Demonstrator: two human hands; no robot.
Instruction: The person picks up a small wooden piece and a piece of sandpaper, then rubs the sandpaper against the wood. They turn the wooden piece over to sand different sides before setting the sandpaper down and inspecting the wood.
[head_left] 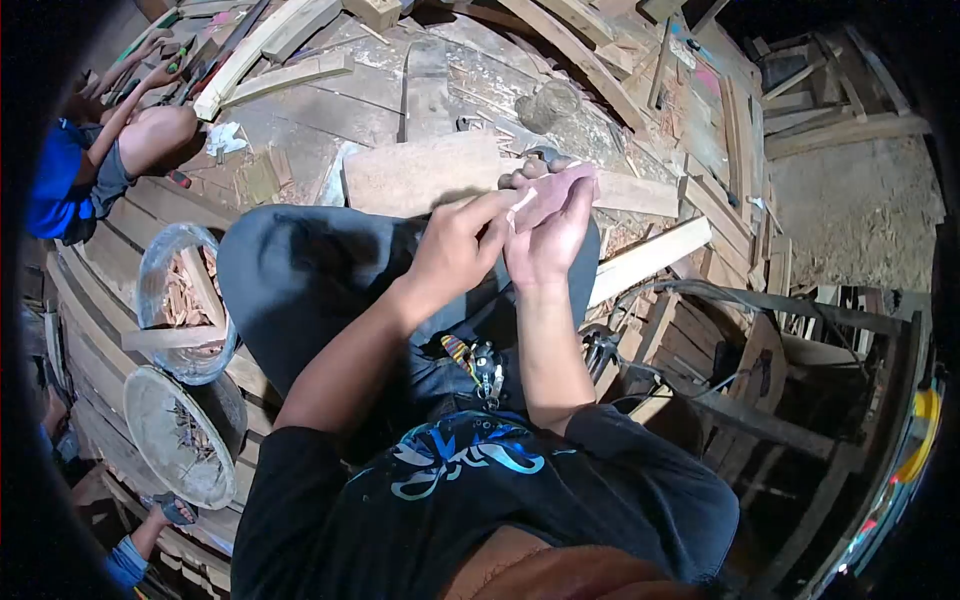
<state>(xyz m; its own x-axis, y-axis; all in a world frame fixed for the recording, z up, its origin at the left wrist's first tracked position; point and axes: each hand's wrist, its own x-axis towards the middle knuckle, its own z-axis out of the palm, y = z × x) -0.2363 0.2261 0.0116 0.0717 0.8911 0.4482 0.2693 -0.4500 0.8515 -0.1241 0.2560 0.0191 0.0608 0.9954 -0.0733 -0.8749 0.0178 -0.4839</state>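
Note:
A folded piece of sandpaper (548, 200), dull pink with a pale torn edge, lies across the palm of my right hand (553, 232). That palm faces up, with the fingers curled around the sheet and the thumb along its right side. My left hand (462, 240) pinches the sheet's left edge between thumb and fingers. Just beyond both hands, a wide pale wooden board (415, 172) lies over my crossed legs (310, 265). Part of the board is hidden behind the hands.
Left of my knee stand a clear bucket (150, 275) of wood scraps and a grey basin (150, 440). Another person (95, 165) sits at upper left. Long timbers (590, 65) and shavings cover the floor ahead. A metal-framed stand (750, 415) is close on my right.

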